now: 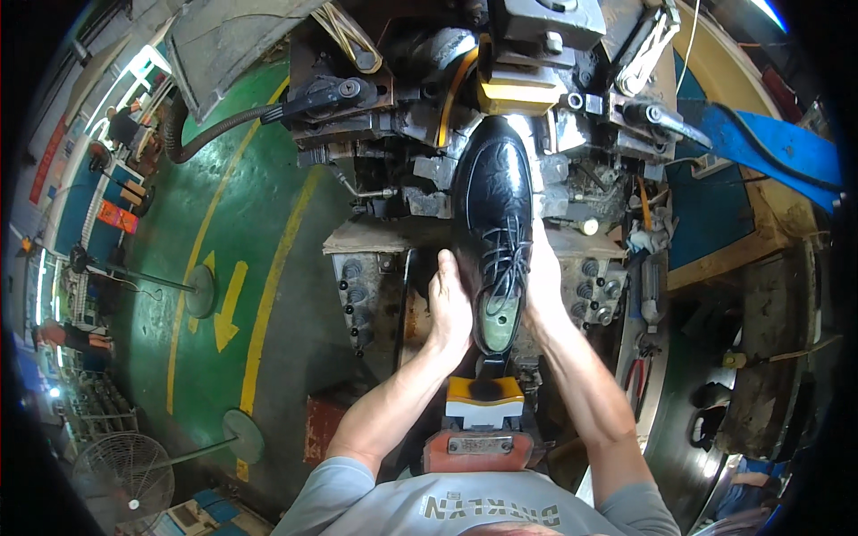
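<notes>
A black lace-up leather shoe (492, 183) lies lengthwise in front of me, toe pointing away into the machine (429, 170). Its laces (507, 255) are tied, and a green last (498, 320) with holes in it fills the heel opening. My left hand (451, 299) holds the shoe's left side near the heel, thumb raised, its fingers partly hidden. On the opposite side, my right hand (543, 268) grips the shoe, most of its fingers hidden behind it. A yellow pad (518, 96) sits just above the toe. Behind the heel is a yellow-topped block (483, 390).
Knob panels (355, 299) flank the shoe low on the machine. A black hose (210, 129) curves off to the left. Red-handled pliers (640, 371) lie at the right. On the green floor (237, 214) stand round-based posts and a wire-caged fan (123, 473). A blue arm (773, 156) juts in at right.
</notes>
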The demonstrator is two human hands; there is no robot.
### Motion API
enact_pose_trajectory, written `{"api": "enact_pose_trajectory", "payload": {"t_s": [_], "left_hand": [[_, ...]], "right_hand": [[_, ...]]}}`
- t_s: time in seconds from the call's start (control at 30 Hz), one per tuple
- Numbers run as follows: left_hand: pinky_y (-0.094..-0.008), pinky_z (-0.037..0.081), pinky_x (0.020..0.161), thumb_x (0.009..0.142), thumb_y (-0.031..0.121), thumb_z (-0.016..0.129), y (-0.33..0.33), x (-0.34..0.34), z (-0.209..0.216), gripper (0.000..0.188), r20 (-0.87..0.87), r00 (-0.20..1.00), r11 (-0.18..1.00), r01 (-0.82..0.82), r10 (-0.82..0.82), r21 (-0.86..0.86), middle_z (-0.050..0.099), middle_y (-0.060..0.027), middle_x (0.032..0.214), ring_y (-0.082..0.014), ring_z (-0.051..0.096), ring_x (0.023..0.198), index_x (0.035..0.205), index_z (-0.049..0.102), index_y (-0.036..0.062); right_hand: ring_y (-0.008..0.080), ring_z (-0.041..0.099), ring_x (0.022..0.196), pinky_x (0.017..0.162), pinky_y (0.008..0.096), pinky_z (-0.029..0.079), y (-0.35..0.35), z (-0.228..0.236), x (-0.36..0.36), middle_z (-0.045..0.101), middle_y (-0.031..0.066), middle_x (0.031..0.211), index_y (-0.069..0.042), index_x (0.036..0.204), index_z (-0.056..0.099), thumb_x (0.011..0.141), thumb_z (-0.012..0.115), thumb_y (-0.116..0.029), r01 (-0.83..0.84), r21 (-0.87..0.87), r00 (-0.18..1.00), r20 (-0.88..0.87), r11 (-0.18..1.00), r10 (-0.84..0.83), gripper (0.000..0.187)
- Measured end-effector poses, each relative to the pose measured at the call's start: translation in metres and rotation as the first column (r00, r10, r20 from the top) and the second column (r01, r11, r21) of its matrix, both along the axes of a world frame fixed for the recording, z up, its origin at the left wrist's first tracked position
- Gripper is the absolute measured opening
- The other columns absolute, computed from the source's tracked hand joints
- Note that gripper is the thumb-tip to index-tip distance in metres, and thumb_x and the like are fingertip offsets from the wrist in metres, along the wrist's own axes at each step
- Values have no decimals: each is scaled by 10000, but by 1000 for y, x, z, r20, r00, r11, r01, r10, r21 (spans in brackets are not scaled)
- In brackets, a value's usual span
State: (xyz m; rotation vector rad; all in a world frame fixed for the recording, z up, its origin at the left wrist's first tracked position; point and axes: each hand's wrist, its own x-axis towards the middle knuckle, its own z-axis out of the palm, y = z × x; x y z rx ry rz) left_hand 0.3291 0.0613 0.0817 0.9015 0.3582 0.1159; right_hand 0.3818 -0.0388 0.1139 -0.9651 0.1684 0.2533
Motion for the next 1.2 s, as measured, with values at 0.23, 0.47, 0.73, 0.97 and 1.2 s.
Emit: {"api": "enact_pose_trajectory", "payload": {"t_s": [0.23,0.47,0.73,0.97,1.2], "left_hand": [[-295,426,982,1033,460,344,12,1,-17,578,-116,992,998,52,-50,18,592,-97,1218,-180,553,1088,1287,499,-35],[-333,370,1020,1022,187,391,102,3,-74,308,130,920,552,-331,370,765,615,-101,1161,-201,533,1127,1145,605,4],[-322,320,1096,879,-28,378,197,-12,-192,427,5,812,415,-303,583,858,540,-168,1359,-265,477,1288,1262,568,-26],[-308,337,1080,846,-88,343,199,-10,-174,439,-141,789,672,-397,598,626,551,-173,1338,-238,486,1277,1181,625,-53],[-345,244,1151,876,-87,311,204,-21,-189,497,-42,761,619,-491,647,613,442,-200,1425,-255,392,1357,1358,427,-50]], "right_hand": [[121,567,884,821,268,461,-23,-30,-1,609,49,1034,-43,1228,523,1033,400,-386,-5,-276,994,104,961,35,413],[320,414,1216,1069,406,303,-134,-156,22,447,204,1273,21,1249,481,1011,434,-274,537,-801,831,448,264,-331,382],[268,555,938,832,389,439,-171,-238,39,603,158,1138,46,1130,604,961,457,-379,277,-667,758,-290,691,-584,480],[167,516,689,624,333,393,-198,-232,35,578,37,809,-88,924,656,971,456,-385,356,-529,759,-317,770,-569,362],[183,514,876,713,377,431,-164,-213,29,604,77,995,-25,1081,624,996,418,-418,288,-506,724,-441,813,-530,452]]}}
